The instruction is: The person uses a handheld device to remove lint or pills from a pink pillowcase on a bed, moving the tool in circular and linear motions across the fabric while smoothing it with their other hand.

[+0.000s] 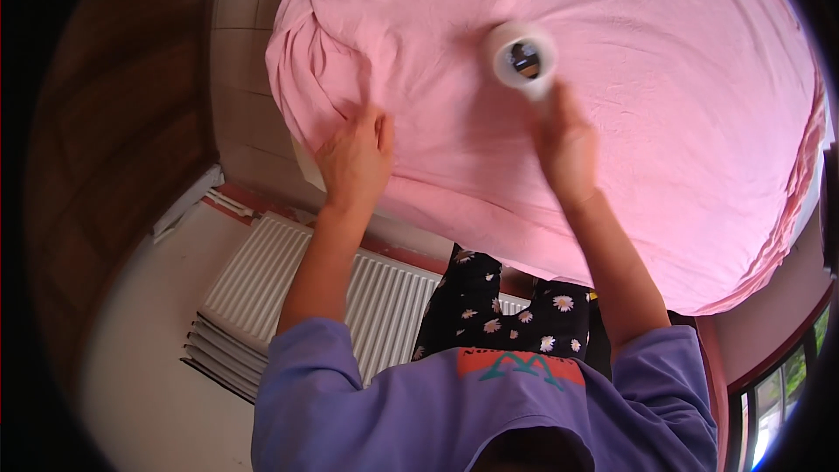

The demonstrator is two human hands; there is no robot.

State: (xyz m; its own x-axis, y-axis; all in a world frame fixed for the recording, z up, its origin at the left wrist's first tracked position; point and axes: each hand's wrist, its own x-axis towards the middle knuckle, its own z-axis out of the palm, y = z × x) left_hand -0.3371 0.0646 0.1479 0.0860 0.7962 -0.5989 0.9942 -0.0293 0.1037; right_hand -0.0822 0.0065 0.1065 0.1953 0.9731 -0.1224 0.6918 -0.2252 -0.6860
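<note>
A pink fitted sheet (655,111) is spread over a mattress before me, wrinkled and bunched along its left side. My left hand (357,157) is at that left edge with its fingers curled into a fold of the cloth; the fingertips are partly hidden. Over the middle of the sheet, my right hand (567,144) grips the handle of a white hand-held device (522,56). The device has a round, ring-like head with a dark, shiny centre. Both it and my right hand are blurred, and its exact kind cannot be made out.
Ribbed white radiator panels (387,295) are stacked on the floor at the lower left. A dark brown wooden surface (124,78) rises at the far left beside floor tiles (242,59). A window (780,393) is at the lower right.
</note>
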